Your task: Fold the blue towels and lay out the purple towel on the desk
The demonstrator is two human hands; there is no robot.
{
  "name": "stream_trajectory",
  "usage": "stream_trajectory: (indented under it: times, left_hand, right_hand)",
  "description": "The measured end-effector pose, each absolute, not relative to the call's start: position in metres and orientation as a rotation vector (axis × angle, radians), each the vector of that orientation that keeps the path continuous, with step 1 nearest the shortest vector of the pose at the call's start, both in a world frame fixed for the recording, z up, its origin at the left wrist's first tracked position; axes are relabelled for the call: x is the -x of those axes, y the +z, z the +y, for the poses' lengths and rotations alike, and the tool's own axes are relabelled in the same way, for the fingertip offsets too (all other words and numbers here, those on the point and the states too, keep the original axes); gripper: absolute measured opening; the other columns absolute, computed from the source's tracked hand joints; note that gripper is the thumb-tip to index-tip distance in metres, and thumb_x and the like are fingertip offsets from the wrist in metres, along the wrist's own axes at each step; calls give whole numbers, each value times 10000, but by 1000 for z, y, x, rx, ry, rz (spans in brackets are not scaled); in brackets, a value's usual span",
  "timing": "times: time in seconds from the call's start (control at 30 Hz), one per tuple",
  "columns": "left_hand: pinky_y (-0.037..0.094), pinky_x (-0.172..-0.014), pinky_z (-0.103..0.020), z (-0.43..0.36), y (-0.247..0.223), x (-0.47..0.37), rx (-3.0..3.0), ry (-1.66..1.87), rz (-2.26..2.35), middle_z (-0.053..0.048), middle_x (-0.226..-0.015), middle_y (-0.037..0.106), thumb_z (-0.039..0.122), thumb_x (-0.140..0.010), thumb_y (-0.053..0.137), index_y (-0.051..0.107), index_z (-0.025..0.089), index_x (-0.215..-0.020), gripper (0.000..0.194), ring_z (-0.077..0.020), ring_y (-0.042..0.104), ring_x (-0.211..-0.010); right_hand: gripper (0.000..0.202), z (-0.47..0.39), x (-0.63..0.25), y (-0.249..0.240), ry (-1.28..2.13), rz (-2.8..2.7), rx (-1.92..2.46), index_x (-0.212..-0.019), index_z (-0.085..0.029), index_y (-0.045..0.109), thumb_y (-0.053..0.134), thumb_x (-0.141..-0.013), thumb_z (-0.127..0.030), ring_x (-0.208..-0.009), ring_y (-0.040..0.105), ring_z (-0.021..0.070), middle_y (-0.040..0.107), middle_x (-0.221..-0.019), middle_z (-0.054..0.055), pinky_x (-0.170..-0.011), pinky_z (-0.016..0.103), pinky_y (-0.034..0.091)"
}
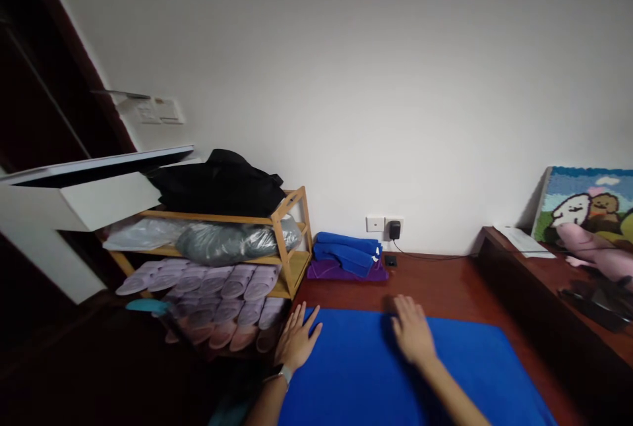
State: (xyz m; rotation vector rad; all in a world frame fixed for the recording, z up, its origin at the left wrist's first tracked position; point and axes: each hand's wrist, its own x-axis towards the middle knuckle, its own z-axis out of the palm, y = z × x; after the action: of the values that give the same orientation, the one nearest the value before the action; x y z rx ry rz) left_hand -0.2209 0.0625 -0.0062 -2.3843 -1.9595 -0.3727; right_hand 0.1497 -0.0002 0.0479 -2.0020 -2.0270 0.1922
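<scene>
A blue cloth (361, 373) lies spread over the reddish-brown wooden surface (440, 284). My left hand (297, 339), with a watch on its wrist, rests at the cloth's far left corner, fingers spread. Over the cloth's far edge is my right hand (411, 328), fingers stretched out and slightly blurred; whether it touches the cloth I cannot tell. Neither hand holds anything. Beyond the hands, folded blue towels (346, 251) sit on a folded purple cloth (349, 272) against the wall.
A wooden rack (279, 241) on the left bears a black bag (222, 182), plastic-wrapped bundles and several pale slippers (237, 281). A black plug (394, 229) sits in the wall socket. A raised ledge (514, 261) on the right carries a pink plush toy (593, 251) and a picture (583, 202).
</scene>
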Motion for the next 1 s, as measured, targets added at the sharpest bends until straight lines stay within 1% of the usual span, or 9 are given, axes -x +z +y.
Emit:
stream_trajectory:
  times: [0.1,0.2,0.27,0.33,0.5,0.6,0.73,0.83,1.0]
  left_hand:
    - [278,-1228,-486,66,-9,223,2386,-372,-1942,-51,-1669,332,603,-1011,366,399,360,-1550,591,-298,276,-1537]
    - [279,-1228,-495,70,-11,225,2387,-351,-1940,-59,-1666,334,601,-1008,375,390,350,-1555,602,-299,271,-1538]
    - [278,-1228,-492,71,-11,225,2390,-350,-1931,-56,-1667,332,600,-1009,374,382,349,-1559,605,-292,274,-1538]
    - [277,-1229,-489,72,-11,225,2396,-349,-1921,-58,-1667,333,605,-1008,371,381,345,-1560,610,-290,280,-1536]
    - [269,-1231,-501,72,-11,223,2384,-357,-1942,-48,-1666,338,609,-1002,380,392,353,-1554,609,-295,267,-1541]
    - [272,-1230,-493,72,-9,222,2385,-348,-1960,-37,-1671,328,609,-1003,375,388,369,-1552,600,-292,269,-1541]
    - [280,-1227,-471,73,-2,225,2412,-288,-1985,-36,-1670,330,603,-1010,359,381,380,-1553,587,-279,288,-1534]
    - [306,-1216,-444,73,1,231,2441,-249,-2001,-37,-1663,342,615,-1009,353,392,371,-1551,596,-263,310,-1526]
    - [253,-1244,-451,71,-5,235,2422,-311,-1967,-80,-1658,335,617,-1014,314,334,248,-1589,683,-248,298,-1531]
  right_hand:
    - [686,12,-49,50,412,-2215,1673,-1616,-202,225,149,-1023,-539,-1568,124,213,211,-1685,13,-1282,442,71]
    - [693,15,-29,36,526,-2222,1697,-1618,-205,207,145,-1021,-551,-1569,117,225,189,-1686,28,-1278,473,79]
    - [702,10,-63,25,504,-2187,1807,-1617,-222,212,165,-1013,-577,-1569,116,232,188,-1685,29,-1276,485,69]
    - [714,0,-125,15,425,-2121,1957,-1618,-226,202,161,-1008,-593,-1569,113,226,189,-1686,23,-1276,472,61]
    - [738,-30,-309,-13,206,-1773,2484,-1619,-177,193,196,-981,-547,-1566,125,237,203,-1690,45,-1265,474,116]
    - [761,-42,-377,-32,137,-1667,2587,-1619,-157,201,182,-965,-546,-1564,140,236,207,-1692,65,-1261,462,139]
    - [805,-46,-397,-46,121,-1659,2572,-1624,-159,180,108,-944,-584,-1566,126,230,192,-1700,58,-1264,452,132]
    - [831,-45,-393,-50,114,-1656,2567,-1621,-154,199,106,-923,-595,-1566,125,248,186,-1702,64,-1260,459,142]
    - [841,-47,-403,-58,132,-1637,2542,-1603,-178,284,176,-886,-604,-1559,154,267,227,-1690,75,-1248,494,176]
